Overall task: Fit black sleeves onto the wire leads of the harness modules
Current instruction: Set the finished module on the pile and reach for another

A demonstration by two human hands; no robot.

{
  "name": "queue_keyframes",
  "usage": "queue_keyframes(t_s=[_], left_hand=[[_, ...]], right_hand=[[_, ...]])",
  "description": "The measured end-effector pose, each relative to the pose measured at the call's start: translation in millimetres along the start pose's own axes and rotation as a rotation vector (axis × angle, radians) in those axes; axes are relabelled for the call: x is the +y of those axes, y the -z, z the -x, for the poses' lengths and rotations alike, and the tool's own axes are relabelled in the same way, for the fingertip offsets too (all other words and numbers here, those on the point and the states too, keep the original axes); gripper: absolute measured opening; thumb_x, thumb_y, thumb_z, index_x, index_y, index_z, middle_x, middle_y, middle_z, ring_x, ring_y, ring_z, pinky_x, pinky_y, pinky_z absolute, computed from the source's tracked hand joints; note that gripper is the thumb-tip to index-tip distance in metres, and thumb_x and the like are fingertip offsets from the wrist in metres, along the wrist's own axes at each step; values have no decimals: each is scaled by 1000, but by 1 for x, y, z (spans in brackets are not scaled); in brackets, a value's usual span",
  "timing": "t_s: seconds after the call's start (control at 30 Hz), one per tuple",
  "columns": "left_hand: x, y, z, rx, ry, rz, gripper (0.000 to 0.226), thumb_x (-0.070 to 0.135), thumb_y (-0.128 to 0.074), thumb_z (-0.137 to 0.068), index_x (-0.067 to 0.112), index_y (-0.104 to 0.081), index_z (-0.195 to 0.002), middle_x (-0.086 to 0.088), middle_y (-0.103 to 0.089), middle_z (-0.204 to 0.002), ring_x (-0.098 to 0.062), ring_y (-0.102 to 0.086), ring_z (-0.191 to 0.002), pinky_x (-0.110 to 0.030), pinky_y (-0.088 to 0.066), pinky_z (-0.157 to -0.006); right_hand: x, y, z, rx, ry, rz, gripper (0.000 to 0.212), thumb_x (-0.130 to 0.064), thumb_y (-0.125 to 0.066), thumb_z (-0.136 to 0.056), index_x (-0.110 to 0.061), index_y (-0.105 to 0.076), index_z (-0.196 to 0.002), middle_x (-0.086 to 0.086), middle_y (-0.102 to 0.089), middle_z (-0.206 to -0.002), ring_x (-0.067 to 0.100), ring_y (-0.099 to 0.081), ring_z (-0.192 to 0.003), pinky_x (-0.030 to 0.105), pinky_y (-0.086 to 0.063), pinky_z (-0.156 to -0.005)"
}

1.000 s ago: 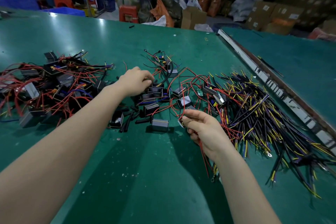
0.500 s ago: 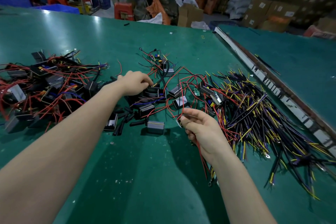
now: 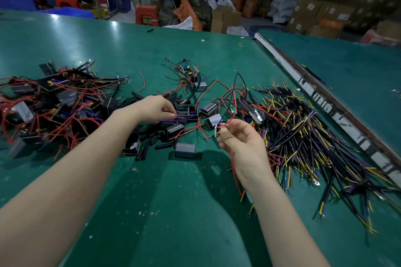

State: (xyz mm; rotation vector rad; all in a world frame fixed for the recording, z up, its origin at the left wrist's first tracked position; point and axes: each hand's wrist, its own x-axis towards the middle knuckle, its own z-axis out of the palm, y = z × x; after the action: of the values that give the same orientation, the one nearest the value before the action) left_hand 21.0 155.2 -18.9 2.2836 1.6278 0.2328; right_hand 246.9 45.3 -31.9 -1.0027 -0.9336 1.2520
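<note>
Small black and grey harness modules (image 3: 185,150) with red wire leads lie scattered in the middle of the green table (image 3: 173,212). Short black sleeves (image 3: 143,153) lie among them. My left hand (image 3: 155,107) reaches into the pile, fingers curled, pinching what looks like a thin dark piece, blurred. My right hand (image 3: 240,138) is raised just above the table and pinches a small module by its red leads (image 3: 235,171), which trail under the wrist.
A tangled heap of modules with red wires (image 3: 50,106) fills the left. A big bundle of black, yellow and purple cables (image 3: 314,143) spreads on the right. A metal rail (image 3: 325,102) divides the tables. Boxes and crates stand beyond the far edge.
My right hand has lifted and turned, raising the module and its red leads. My left hand has shifted slightly right in the pile and now pinches something.
</note>
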Motion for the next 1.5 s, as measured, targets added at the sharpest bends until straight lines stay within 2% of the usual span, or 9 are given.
queue_keyframes(t_s=[0.2,0.33,0.43,0.53,0.67,0.9,1.07,1.37,1.5], left_hand=[[6,10,2,127,-7,-68,15,21,-68,-85,12,-70,-97,-10,-66,-101,-18,-57,-85,-23,-41,-76],[18,18,21,482,-170,66,11,10,-74,-79,7,-72,-89,-11,-64,-106,-19,-59,-94,-19,-40,-85],[32,14,42,562,-352,121,12,-4,-75,-73,3,-72,-81,-12,-67,-104,-16,-61,-89,-21,-45,-84],[40,8,55,549,-357,168,18,-5,-75,-73,3,-61,-80,-3,-67,-104,-20,-64,-93,-32,-51,-83],[50,2,64,470,-296,248,36,12,-76,-77,26,-45,-87,5,-68,-104,-6,-61,-85,-27,-49,-82],[70,-7,76,238,-338,325,43,13,-76,-78,24,-48,-109,10,-62,-102,-6,-65,-85,-16,-46,-80],[74,-17,80,181,-290,400,48,15,-78,-75,26,-47,-110,10,-58,-100,-15,-67,-85,-26,-50,-84],[77,-30,84,143,-54,654,37,21,-76,-79,24,-56,-109,4,-60,-109,-11,-70,-77,-28,-52,-82],[76,-37,84,114,-3,713,32,21,-75,-80,18,-63,-110,1,-68,-100,-7,-70,-74,-22,-50,-75]], right_hand=[[-12,3,0,-54,-379,-545,14,2,-58,-86,-12,-54,-89,3,-61,-61,11,-61,-54,14,-50,-48],[-11,1,3,-116,-323,-434,18,0,-53,-89,-18,-53,-88,-4,-59,-63,10,-59,-58,16,-44,-46],[-12,1,3,-97,-173,-313,22,1,-54,-88,-21,-53,-86,-9,-64,-71,7,-62,-60,16,-44,-50],[-14,2,3,-70,-37,-226,24,3,-55,-89,-21,-52,-85,-15,-66,-71,4,-61,-59,16,-43,-51],[-13,1,2,-49,40,-190,26,4,-56,-89,-21,-50,-84,-15,-68,-70,3,-59,-60,15,-42,-50],[-5,2,4,-94,342,165,30,3,-67,-83,-25,-55,-84,-8,-71,-87,8,-63,-83,29,-48,-79],[6,4,7,-186,487,634,30,-2,-68,-85,-29,-55,-85,-13,-65,-87,12,-61,-80,35,-51,-79],[9,3,5,-193,523,700,40,-2,-67,-83,-36,-47,-78,-16,-63,-93,5,-56,-77,14,-44,-72],[11,2,6,-196,532,754,43,-5,-66,-85,-40,-44,-76,-14,-64,-93,14,-58,-85,26,-47,-75]])
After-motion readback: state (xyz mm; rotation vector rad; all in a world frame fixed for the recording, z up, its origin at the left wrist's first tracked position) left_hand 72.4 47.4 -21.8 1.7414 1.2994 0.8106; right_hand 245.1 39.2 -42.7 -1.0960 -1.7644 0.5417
